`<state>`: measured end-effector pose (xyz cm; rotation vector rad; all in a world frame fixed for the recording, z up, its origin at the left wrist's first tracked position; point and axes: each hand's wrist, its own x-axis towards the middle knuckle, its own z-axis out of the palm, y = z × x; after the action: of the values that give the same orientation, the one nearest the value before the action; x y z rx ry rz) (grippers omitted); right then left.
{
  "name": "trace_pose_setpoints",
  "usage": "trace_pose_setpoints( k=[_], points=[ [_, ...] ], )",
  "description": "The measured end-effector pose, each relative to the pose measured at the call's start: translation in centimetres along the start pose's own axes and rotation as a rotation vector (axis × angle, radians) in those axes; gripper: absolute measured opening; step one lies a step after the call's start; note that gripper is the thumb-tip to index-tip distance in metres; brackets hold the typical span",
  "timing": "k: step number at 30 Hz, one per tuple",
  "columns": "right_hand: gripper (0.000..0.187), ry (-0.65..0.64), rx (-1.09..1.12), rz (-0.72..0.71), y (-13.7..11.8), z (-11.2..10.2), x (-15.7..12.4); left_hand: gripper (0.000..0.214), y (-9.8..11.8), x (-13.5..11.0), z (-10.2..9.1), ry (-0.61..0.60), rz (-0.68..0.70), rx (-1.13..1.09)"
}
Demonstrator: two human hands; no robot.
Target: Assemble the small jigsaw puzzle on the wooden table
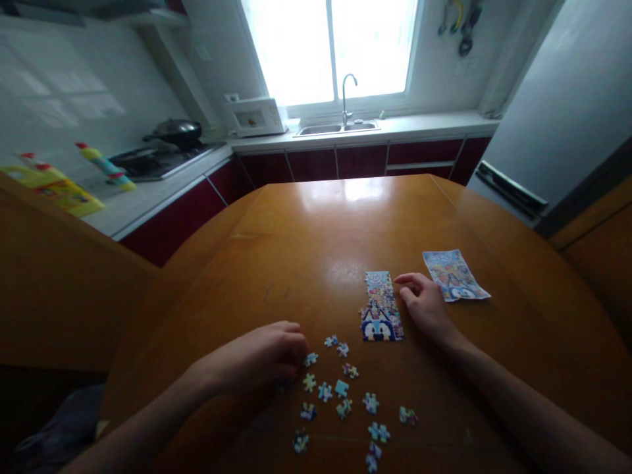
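Observation:
A partly assembled jigsaw puzzle (379,309) lies flat on the wooden table, with a blue cartoon dog face at its near end. My right hand (427,306) rests just right of it, fingers loosely bent and thumb apart from them, with nothing seen in it. To the left, my left hand (269,352) is low over the table, its fingers curled in beside a loose light-blue puzzle piece (311,359). Its fingertips are mostly hidden, so whatever they hold does not show. Several other loose pieces, among them a yellowish piece (309,382), are scattered between my forearms.
A creased picture sheet (454,275) lies right of my right hand on the brown table (296,243). Beyond the table are a sink (340,128), a white microwave (259,117) and a stove with a wok (176,130). A fridge (557,112) stands at right.

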<state>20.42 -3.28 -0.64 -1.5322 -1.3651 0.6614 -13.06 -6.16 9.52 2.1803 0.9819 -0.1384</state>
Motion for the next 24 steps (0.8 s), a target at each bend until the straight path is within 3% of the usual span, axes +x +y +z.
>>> trace_pose_setpoints(
  k=[8,13,17,20,24],
  points=[
    [0.026,-0.055,0.036,0.083,-1.6,0.2,0.6,0.005,0.6,-1.0,1.5,0.038,-0.102,0.056],
    [0.027,-0.081,0.011,0.014,-2.0,-0.6,1.3,0.010,0.4,-1.6,2.1,0.061,-0.133,-0.003],
    [0.028,-0.100,0.005,-0.030,-2.5,-1.3,2.0,0.017,0.1,-1.5,1.1,0.080,-0.068,-0.068],
    [0.026,-0.114,0.043,-0.048,-3.0,-1.2,2.5,0.021,-0.4,0.6,-0.2,0.198,-0.038,-0.101],
    [0.019,-0.158,0.093,-0.159,-3.2,-0.3,2.8,0.018,-0.7,6.7,-0.5,0.397,0.016,-0.318]
  ],
)
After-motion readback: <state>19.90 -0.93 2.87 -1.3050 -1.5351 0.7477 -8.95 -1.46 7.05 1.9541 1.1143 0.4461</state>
